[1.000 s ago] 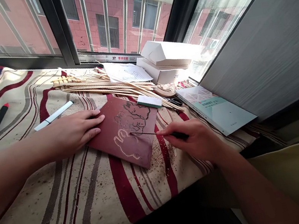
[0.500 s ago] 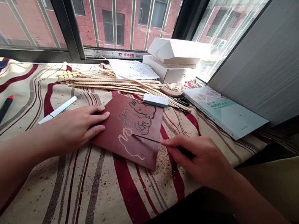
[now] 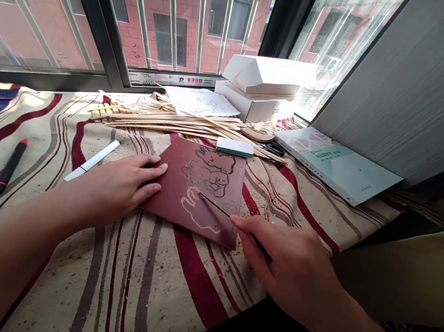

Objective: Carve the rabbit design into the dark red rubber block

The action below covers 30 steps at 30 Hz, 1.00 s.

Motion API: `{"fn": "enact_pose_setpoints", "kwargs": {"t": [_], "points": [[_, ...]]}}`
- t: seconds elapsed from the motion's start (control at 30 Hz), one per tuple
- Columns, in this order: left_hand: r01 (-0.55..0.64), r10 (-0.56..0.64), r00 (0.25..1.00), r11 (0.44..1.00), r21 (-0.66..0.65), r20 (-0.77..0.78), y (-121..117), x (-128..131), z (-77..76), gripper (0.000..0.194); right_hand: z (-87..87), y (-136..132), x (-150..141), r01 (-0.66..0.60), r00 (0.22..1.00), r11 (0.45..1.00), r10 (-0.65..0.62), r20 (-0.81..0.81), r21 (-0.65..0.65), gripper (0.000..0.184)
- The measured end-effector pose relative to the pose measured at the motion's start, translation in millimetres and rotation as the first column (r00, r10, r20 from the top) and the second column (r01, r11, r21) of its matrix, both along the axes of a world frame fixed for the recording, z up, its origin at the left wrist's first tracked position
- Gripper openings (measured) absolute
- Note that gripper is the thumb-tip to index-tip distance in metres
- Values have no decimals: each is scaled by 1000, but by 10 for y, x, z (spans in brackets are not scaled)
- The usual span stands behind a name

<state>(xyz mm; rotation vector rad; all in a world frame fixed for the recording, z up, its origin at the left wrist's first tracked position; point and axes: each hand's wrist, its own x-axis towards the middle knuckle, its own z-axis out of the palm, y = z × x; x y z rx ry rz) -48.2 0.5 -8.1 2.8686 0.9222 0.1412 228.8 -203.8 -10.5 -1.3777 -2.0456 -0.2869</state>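
Observation:
A reddish-brown carving board [image 3: 166, 193] lies tilted on the striped cloth, with several bunny figures outlined on it. The nearest outline [image 3: 190, 209] is cut in pale lines; the others look black. My left hand [image 3: 133, 184] rests on the board's left edge, fingers stretched out and holding nothing. Closed around a dark handle, my right hand [image 3: 292, 259] grips a carving tool [image 3: 216, 203] with a thin metal shaft. Its tip meets the board beside the pale outline's ears. Most of the handle is hidden by the fingers.
A white eraser-like block [image 3: 234, 145] sits at the board's far corner. Behind lie thin wooden sticks [image 3: 171, 122], a drawing on paper [image 3: 202, 102] and a white box [image 3: 256, 91]. A book [image 3: 337, 165] is at right, a white pen [image 3: 92, 160] and black marker [image 3: 10, 167] at left. Crumbs dot the cloth.
My right hand has moved left and nearer to me, turning the carving tool to a steeper angle across the board. The left hand keeps its place on the board. The whole view has shifted slightly.

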Motion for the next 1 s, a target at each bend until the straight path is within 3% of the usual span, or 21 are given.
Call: {"fn": "enact_pose_setpoints", "kwargs": {"t": [0.37, 0.47, 0.67, 0.8, 1.0], "points": [[-16, 16, 1000, 1000, -9, -25, -6, 13, 31, 72, 49, 219, 200, -126, 991, 987, 121, -47, -104, 17], [-6, 6, 1000, 1000, -20, -19, 11, 6, 2, 71, 73, 254, 232, -129, 986, 977, 108, -128, -171, 15], [-34, 34, 999, 999, 21, 24, -8, 23, -21, 66, 40, 280, 219, -141, 980, 974, 113, -162, -175, 17], [-8, 8, 1000, 1000, 2, -1, -6, 14, -19, 68, 29, 299, 199, -139, 958, 971, 83, -274, -193, 14], [3, -5, 999, 999, 38, 36, 35, -22, -91, 70, 49, 209, 89, -113, 984, 979, 87, -154, -169, 16]]}}
